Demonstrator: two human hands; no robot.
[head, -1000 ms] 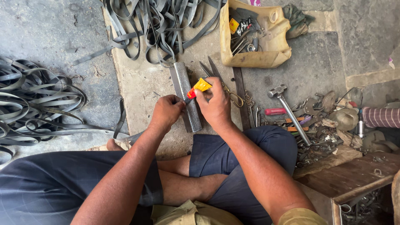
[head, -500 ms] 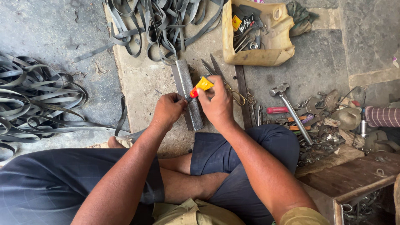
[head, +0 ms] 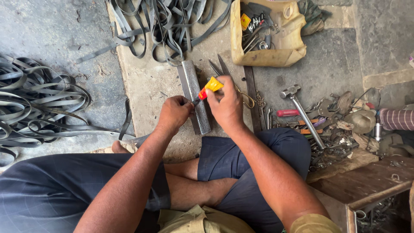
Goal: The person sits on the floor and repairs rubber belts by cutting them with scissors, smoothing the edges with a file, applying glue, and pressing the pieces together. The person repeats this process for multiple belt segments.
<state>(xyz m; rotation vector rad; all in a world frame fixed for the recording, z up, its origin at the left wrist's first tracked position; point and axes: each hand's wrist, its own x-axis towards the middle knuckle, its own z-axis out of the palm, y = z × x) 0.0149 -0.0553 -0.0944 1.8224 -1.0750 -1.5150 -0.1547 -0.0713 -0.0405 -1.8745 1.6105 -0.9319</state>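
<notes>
Barely any change vs half a sec ago: both hands stay put over the metal bar, only the view drifted a touch. From where I watch, right hand is closed round a small yellow tube w/ red neck, nozzle aimed toward 8 o'clock at the left hand, which is pinched shut on sth too small to tell, right at the tube tip. Hammer lies at 3 o'clock among loose tools, tan tool bag at 1 o'clock, rubber strips at 9 o'clock on the floor.
</notes>
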